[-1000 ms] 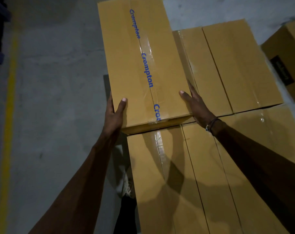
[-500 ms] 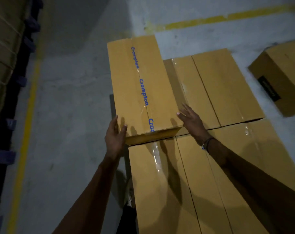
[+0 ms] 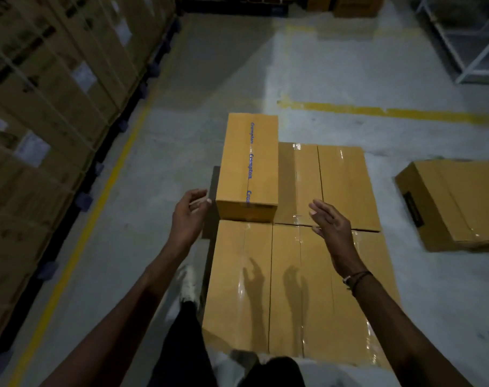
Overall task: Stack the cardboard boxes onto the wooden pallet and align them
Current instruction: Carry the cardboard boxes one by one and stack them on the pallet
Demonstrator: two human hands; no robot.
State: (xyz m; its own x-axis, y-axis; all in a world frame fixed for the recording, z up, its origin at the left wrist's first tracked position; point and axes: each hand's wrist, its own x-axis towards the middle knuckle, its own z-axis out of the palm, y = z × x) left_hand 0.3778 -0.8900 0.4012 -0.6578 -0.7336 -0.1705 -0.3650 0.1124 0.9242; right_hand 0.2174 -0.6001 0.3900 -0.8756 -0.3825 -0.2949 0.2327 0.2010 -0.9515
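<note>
Resting box: top box [image 3: 249, 163] sits on the far-left corner of the stacked boxes [image 3: 299, 275], edges roughly flush for alignment.
Left hand [image 3: 188, 216]: loosely curled, empty, beside it.
Right hand [image 3: 331, 222]: open, holding nothing.

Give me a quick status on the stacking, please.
Left hand and right hand open, holding nothing. Printed box sits on the stack. Nothing in the way.

Wooden pallet [image 3: 213, 208]: hidden beneath stacked boxes except a dark strip at left. Loose box [image 3: 455, 205]: cut by the right edge, side label unreadable. Wall cartons [image 3: 42, 88]: blurred, labels illegible.
</note>
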